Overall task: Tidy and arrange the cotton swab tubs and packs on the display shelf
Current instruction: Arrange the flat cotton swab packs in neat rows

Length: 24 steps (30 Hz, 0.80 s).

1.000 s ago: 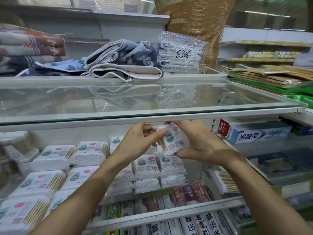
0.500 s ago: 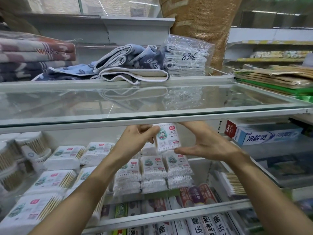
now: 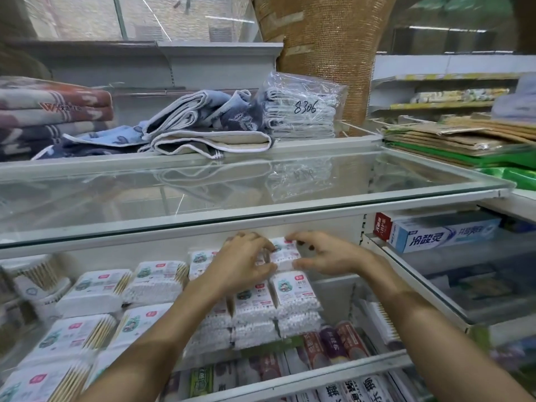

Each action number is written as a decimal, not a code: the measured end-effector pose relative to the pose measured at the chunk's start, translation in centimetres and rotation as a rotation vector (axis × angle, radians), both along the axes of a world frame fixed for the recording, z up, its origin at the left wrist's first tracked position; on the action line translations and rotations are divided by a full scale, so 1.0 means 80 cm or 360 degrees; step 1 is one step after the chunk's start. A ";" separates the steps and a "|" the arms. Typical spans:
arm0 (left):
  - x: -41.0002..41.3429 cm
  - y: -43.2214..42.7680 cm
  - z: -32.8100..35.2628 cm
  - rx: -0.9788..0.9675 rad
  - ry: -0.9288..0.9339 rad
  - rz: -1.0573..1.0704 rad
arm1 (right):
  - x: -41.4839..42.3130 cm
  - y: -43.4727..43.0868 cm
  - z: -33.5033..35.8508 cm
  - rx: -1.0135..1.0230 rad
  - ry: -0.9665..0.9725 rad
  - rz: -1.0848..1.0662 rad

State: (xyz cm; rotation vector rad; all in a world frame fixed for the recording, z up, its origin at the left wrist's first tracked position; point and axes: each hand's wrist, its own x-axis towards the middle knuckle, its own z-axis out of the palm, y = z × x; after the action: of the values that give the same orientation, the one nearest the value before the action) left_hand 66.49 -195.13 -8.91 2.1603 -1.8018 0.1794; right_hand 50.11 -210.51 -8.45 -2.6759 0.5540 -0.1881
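Head view: a small cotton swab pack sits at the back of the display shelf, on top of the rear of a row of similar small packs stacked in columns. Flat, wider swab packs lie in rows to the left, and round swab tubs stand at the far left edge. A glass shelf spans just above the hands. Behind it lie folded towels and a clear bag of cloths marked 8306. A toothpaste box lies on the neighbouring shelf to the right.

The left hand covers the pack's left part, fingers curled over its top and thumb pressed against its lower edge. The right hand holds the pack's right end, bent fingers over the top and thumb at the lower corner, with a narrow span between them.
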 end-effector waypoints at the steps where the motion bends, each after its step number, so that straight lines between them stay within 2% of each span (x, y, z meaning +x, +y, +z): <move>1: 0.000 -0.001 -0.002 0.0001 -0.0008 0.0003 | 0.002 -0.002 -0.002 0.0030 0.0011 0.0006; 8: -0.005 -0.010 -0.004 0.0014 -0.0113 0.0052 | -0.004 -0.008 -0.001 0.0072 -0.0005 -0.0026; 12: 0.000 -0.004 -0.003 -0.0168 0.0054 -0.0055 | -0.038 -0.014 0.014 -0.0113 -0.0071 -0.0199; 14: -0.001 0.001 0.001 -0.0302 0.0148 -0.0125 | -0.063 -0.014 0.023 -0.0184 0.0078 -0.0248; 19: -0.022 0.003 0.013 -0.0493 0.0346 -0.0245 | -0.107 0.004 0.031 -0.0180 0.0720 -0.0283; 24: -0.043 -0.010 0.012 -0.0573 0.0502 -0.0340 | -0.130 0.027 0.027 -0.0291 0.0964 -0.0374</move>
State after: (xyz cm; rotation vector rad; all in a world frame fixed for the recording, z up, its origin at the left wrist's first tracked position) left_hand 63.07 -195.93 -7.96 1.6360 -1.6561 0.0961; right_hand 39.67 -208.34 -6.29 -2.8207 1.0767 0.5528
